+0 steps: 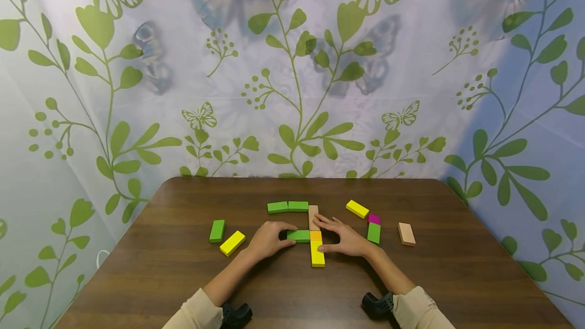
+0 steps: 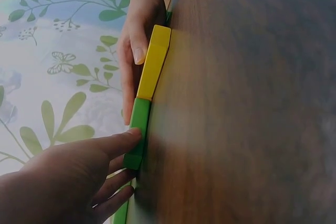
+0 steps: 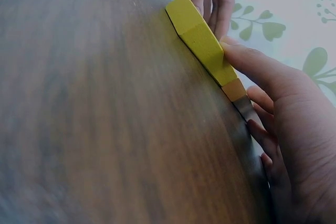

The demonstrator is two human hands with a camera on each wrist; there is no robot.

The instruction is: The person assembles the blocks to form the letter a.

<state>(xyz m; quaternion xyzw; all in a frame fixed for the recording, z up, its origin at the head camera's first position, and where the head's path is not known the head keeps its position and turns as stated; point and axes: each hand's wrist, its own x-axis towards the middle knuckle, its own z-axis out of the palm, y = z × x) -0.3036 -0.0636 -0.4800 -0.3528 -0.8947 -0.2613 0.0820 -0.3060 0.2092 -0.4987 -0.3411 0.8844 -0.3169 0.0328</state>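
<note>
Near the middle of the table, in the head view, my left hand (image 1: 269, 239) pinches a green block (image 1: 299, 236) between thumb and fingers. That block's right end meets a column: a tan block (image 1: 313, 217), a small orange block (image 1: 316, 235) and a yellow block (image 1: 317, 254). My right hand (image 1: 345, 237) lies along the column's right side, fingers extended against the tan block and thumb touching the yellow block. The left wrist view shows the left thumb on the green block (image 2: 137, 129). In the right wrist view the right thumb touches the yellow block (image 3: 202, 43).
Two green blocks (image 1: 288, 207) form a row behind, reaching the tan block's top. A green block (image 1: 217, 231) and a yellow block (image 1: 233, 243) lie left. On the right are a yellow block (image 1: 357, 209), a magenta block (image 1: 374, 219), a green block (image 1: 374, 233) and a tan block (image 1: 406, 234).
</note>
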